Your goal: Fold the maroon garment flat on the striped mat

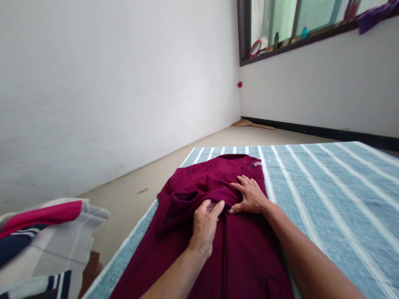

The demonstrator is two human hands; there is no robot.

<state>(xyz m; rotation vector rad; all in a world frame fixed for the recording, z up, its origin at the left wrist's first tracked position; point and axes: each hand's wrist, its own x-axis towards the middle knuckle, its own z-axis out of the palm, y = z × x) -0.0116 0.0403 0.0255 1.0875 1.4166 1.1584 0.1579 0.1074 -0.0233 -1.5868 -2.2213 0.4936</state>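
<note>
Maroon fabric fills our view: a garment (pixel 218 232) lies spread on the blue-and-white striped bedsheet (pixel 327 187), collar end toward twelve o'clock. Our left hand (pixel 204 226) pinches a fold of the cloth between thumb and fingers, apparently to draw it over. Our right hand (pixel 251 195), at one o'clock from it, rests flat with fingers spread, seemingly pinning the cloth so it won't slide. At eight o'clock sits a pile of striped clothes (pixel 43 232); a broom (pixel 252 123) lies by the far wall.
</note>
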